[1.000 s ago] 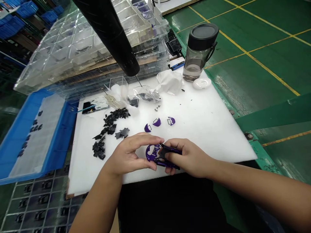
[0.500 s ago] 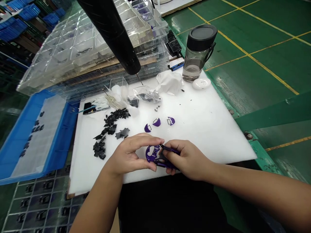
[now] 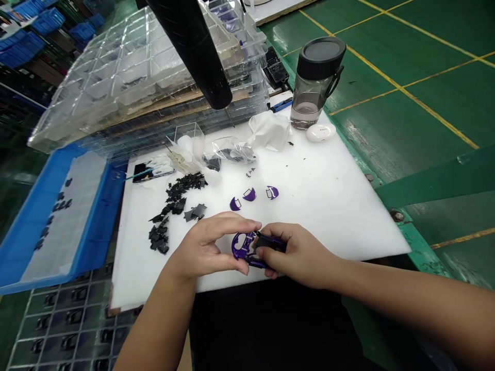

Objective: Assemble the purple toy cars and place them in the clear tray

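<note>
Near the front edge of the white foam mat, both hands hold a purple plastic frame [image 3: 240, 247] with a rounded opening at its left end. My left hand [image 3: 211, 245] pinches its left end between thumb and forefinger. The right end lies in my right hand [image 3: 296, 252], whose thumb presses on a flat dark plate [image 3: 273, 242] in the frame. Fingers hide much of that end. Just beyond lie curved purple pieces [image 3: 249, 194] and a few grey plates [image 3: 195, 212]. A heap of small black parts [image 3: 178, 196] lies left of them.
Over the mat [image 3: 328, 206] hangs a black screwdriver [image 3: 209, 67], its bit pointing down. Stacked clear compartment trays [image 3: 127, 103] stand behind. A blue bin [image 3: 96, 226] is at left. A lidded bottle [image 3: 309, 93] and a white oval case [image 3: 320, 132] stand back right.
My right thumb has shifted down and left, so more of the dark plate shows. The hanging screwdriver has swung slightly up and right. My left hand keeps its pinch.
</note>
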### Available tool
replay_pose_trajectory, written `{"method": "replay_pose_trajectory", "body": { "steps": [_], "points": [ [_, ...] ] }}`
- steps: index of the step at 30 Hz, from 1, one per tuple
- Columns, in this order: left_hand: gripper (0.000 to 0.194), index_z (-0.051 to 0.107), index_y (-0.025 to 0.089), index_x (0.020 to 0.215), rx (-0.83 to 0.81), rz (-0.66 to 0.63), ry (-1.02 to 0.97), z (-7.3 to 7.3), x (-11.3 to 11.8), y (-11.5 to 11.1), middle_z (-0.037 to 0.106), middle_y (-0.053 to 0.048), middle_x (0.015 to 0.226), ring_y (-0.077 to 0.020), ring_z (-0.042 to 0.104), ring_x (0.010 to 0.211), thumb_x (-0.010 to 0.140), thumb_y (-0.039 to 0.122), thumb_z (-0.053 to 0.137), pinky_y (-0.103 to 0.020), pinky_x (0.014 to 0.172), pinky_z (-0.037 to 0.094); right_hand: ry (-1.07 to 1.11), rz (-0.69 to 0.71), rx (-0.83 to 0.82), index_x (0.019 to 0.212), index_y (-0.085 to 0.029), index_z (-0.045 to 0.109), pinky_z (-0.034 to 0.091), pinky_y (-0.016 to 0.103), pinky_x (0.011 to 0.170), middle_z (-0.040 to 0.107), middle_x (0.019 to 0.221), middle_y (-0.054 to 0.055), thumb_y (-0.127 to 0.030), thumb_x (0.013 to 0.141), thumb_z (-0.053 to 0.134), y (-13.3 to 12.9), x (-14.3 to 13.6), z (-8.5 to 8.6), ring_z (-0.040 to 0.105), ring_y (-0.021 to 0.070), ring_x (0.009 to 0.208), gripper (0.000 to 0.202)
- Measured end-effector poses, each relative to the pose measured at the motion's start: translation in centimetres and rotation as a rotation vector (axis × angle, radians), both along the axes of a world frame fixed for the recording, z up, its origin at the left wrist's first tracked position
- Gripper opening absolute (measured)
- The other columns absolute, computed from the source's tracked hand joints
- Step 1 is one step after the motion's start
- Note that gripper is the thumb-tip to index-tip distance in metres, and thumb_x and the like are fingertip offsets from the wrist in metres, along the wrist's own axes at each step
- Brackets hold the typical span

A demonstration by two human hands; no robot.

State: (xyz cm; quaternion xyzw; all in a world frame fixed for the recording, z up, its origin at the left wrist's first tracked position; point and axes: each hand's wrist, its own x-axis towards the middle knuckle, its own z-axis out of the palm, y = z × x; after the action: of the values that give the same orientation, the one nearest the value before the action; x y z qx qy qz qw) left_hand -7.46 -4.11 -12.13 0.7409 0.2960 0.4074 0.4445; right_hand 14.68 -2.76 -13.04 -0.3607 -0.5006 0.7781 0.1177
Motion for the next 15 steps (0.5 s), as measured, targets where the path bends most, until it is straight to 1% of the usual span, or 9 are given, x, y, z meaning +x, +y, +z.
{"method": "replay_pose_trajectory", "body": {
  "steps": [4,9,15],
  "points": [
    [0.059,0.061,0.015,0.129,0.037,-0.01,-0.006,0.0,0.1,0.14,0.065,-0.017,0.115,-0.0285,0.063,0.102,0.079,0.032,0.087,-0.037,0.089,0.054,-0.01,0.009,-0.002,0.087,-0.016,0.059,0.05,0.022,0.054,0.062,0.062,0.0,-0.029,0.087,0.058,0.06,-0.03,0.12,0.062,0.0128,0.057,0.013],
    [0.055,0.06,0.018,0.13,0.077,-0.013,0.012,0.18,0.21,0.16,0.066,-0.015,0.115,-0.0275,0.065,0.102,0.082,0.031,0.084,-0.036,0.088,0.055,-0.017,-0.005,-0.045,0.083,-0.016,0.059,0.05,0.021,0.053,0.061,0.06,0.0,-0.026,0.085,0.06,0.18,-0.08,0.61,0.061,0.0116,0.055,0.011],
    [0.058,0.06,0.017,0.13,0.072,0.008,0.005,0.15,0.18,0.1,0.066,-0.015,0.115,-0.0273,0.064,0.101,0.08,0.033,0.085,-0.036,0.089,0.054,0.021,-0.005,-0.079,0.084,-0.014,0.059,0.051,0.02,0.054,0.061,0.061,-0.001,-0.025,0.085,0.061,0.52,-0.05,0.62,0.061,0.0108,0.056,0.011]
  ]
}}
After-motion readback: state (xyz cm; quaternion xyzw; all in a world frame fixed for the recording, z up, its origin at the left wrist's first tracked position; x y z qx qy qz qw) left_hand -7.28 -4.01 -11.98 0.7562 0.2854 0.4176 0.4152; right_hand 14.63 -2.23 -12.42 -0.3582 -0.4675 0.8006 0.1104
